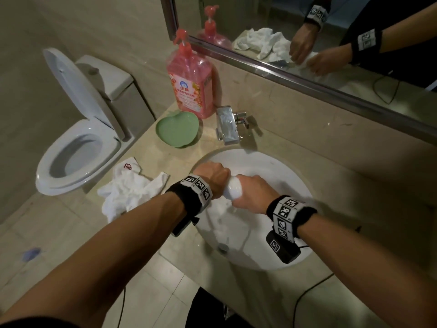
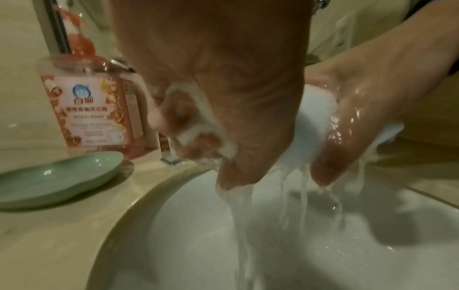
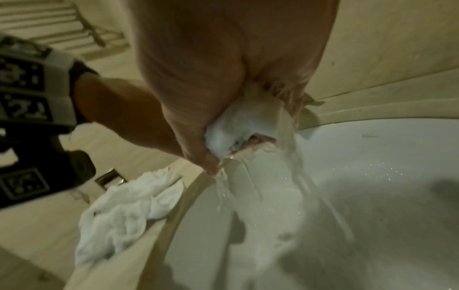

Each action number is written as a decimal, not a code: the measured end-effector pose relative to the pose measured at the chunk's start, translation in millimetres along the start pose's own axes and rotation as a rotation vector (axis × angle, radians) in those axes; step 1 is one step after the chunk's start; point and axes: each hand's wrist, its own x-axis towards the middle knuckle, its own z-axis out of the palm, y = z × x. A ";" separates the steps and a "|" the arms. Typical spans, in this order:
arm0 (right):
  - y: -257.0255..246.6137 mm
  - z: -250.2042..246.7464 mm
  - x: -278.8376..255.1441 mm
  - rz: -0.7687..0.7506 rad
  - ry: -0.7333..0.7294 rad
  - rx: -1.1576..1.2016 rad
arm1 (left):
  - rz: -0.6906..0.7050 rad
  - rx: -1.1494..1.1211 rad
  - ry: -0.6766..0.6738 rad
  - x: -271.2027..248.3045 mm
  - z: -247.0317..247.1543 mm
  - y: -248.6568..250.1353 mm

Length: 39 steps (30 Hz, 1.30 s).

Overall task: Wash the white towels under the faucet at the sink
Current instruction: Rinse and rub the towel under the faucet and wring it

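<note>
— White wet towel (image 1: 233,189): who has it?
— Both. The left hand (image 1: 211,172) and right hand (image 1: 251,194) each curl tight round it over the sink (image 1: 293,176), just in front of the faucet (image 1: 227,125); water streams from it into the basin.
— Any others?
— A crumpled pile of towels (image 1: 127,192) lies on the counter (image 1: 212,261), left of the sink, near a green dish (image 1: 177,131) and a pink soap bottle (image 1: 190,84).
</note>
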 end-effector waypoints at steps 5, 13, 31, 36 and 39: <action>0.9 11.5 3.1 -0.160 0.074 -0.337 | -0.036 -0.069 -0.130 9.8 21.6 5.9; 13.9 5.6 -5.9 -0.249 0.093 -0.302 | -0.018 -0.383 -0.264 12.4 28.6 0.4; -5.4 -80.4 -16.9 0.119 -0.290 0.947 | 0.042 -0.014 0.415 -28.9 -41.8 -14.3; -14.5 -79.1 -14.9 0.061 -0.156 0.639 | 0.085 0.002 0.297 -23.9 -53.5 -22.2; -17.1 -71.2 -7.9 0.028 -0.022 0.230 | 0.090 -0.016 0.196 -18.9 -50.5 -22.6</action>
